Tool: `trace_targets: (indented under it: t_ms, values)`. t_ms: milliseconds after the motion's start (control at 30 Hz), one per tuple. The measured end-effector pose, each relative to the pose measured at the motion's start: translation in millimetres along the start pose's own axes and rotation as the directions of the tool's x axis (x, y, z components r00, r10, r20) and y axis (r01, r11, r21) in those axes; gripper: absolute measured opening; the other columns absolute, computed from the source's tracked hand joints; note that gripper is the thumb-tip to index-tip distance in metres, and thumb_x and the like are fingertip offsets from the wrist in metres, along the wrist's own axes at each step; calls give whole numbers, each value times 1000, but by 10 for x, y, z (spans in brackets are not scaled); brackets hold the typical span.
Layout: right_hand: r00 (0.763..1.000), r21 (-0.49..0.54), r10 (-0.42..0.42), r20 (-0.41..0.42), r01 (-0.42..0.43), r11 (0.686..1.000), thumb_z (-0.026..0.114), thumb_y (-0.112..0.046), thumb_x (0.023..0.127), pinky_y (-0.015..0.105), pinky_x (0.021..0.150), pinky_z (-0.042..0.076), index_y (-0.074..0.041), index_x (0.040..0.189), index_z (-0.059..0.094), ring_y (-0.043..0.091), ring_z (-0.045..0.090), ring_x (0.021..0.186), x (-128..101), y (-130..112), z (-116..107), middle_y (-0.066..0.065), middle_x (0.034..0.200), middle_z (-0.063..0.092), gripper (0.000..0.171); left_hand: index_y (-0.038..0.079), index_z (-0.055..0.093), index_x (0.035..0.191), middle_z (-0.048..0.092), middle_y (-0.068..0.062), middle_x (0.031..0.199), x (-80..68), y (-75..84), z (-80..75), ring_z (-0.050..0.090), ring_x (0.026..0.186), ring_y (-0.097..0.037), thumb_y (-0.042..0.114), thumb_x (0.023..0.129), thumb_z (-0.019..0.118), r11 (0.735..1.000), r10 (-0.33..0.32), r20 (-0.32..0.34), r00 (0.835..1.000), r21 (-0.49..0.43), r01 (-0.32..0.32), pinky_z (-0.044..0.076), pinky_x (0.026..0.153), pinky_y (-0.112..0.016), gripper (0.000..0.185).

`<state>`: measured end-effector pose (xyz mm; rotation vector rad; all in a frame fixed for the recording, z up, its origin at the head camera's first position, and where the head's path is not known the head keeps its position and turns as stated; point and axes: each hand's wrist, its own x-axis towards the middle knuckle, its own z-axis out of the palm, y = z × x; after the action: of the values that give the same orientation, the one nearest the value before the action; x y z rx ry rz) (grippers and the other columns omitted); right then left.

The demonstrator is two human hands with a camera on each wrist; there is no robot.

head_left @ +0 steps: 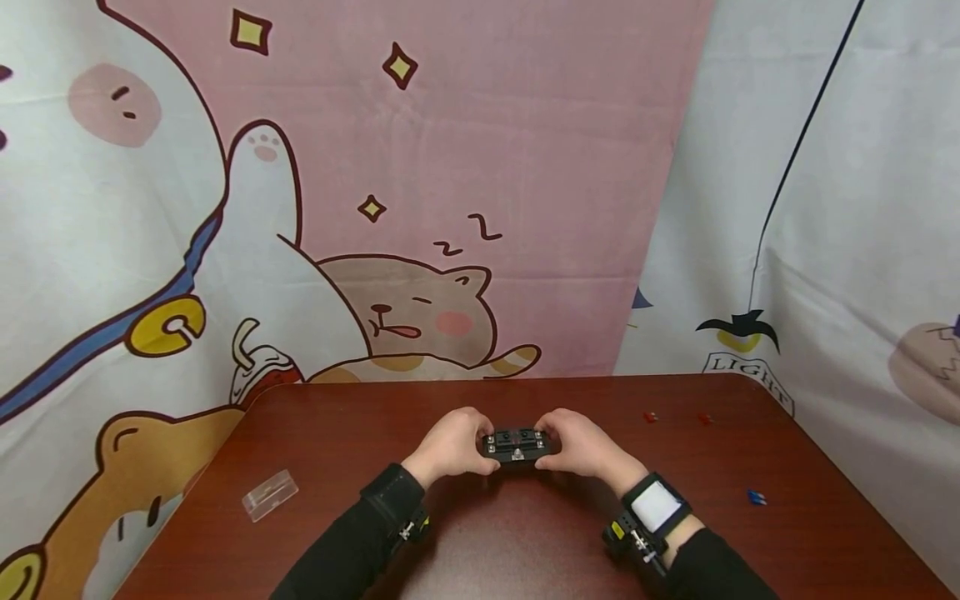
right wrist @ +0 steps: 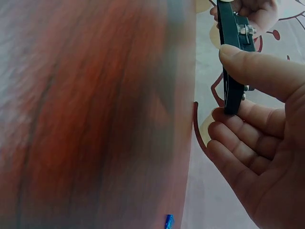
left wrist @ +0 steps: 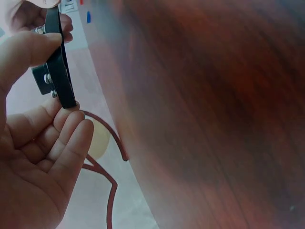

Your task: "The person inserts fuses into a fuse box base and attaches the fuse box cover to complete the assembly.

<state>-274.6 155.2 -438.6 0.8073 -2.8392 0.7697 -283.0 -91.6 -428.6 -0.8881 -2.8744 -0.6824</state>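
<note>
A black screw-terminal block [head_left: 517,447] with silvery screws is held up between both hands over the middle of the table. My left hand [head_left: 453,444] pinches its left end, thumb on the near edge and fingertips on the far edge. My right hand [head_left: 587,447] grips the right end in the same way. In the left wrist view the block [left wrist: 59,71] is seen edge-on, with screws sticking out of one face. From the right wrist the block [right wrist: 232,71] also appears edge-on, the thumb lying across it. The block's underside is hidden in the head view.
A clear plastic cover [head_left: 270,496] lies on the brown table [head_left: 337,425] at the left. Small red pieces [head_left: 650,417] lie at the back right, and a small blue piece [head_left: 757,497] nearer the right edge. A cartoon-printed cloth [head_left: 562,208] hangs behind the table.
</note>
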Motion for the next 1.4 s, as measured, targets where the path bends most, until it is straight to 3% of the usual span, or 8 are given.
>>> trace_targets:
  t_ms: [267, 633, 867, 1400]
  values:
    - [998, -23, -30, 63, 31, 999, 89, -25, 70, 32, 69, 46, -10, 97, 64, 10, 51, 76, -76, 25, 13, -4, 86, 56, 40, 7, 72, 95, 56, 6, 81, -25, 51, 73, 50, 72, -9, 35, 65, 91, 999, 15, 39, 999, 28, -16, 45, 69, -25, 45]
    - [991, -57, -35, 125, 42, 997, 90, -32, 68, 33, 71, 45, -11, 96, 64, 11, 48, 78, -102, 69, 89, -7, 86, 53, 43, 9, 71, 94, 57, 5, 81, -39, 66, 150, 49, 70, -8, 36, 66, 90, 996, 47, 94, 994, 71, -53, 45, 67, -24, 43]
    - [990, -76, -65, 121, 74, 994, 90, -29, 66, 33, 69, 43, -11, 92, 62, 12, 47, 77, -117, 67, 102, -5, 83, 52, 42, 10, 71, 91, 55, 7, 79, -36, 76, 187, 48, 69, -7, 36, 66, 90, 994, 45, 122, 991, 89, -56, 43, 65, -23, 42]
    - [992, -96, -46, 122, 58, 994, 91, -33, 65, 33, 70, 43, -12, 91, 62, 12, 46, 78, -137, 50, 129, -6, 83, 50, 44, 9, 71, 90, 56, 7, 78, -18, 84, 220, 49, 69, -6, 33, 63, 92, 993, 49, 142, 989, 99, -64, 44, 65, -23, 41]
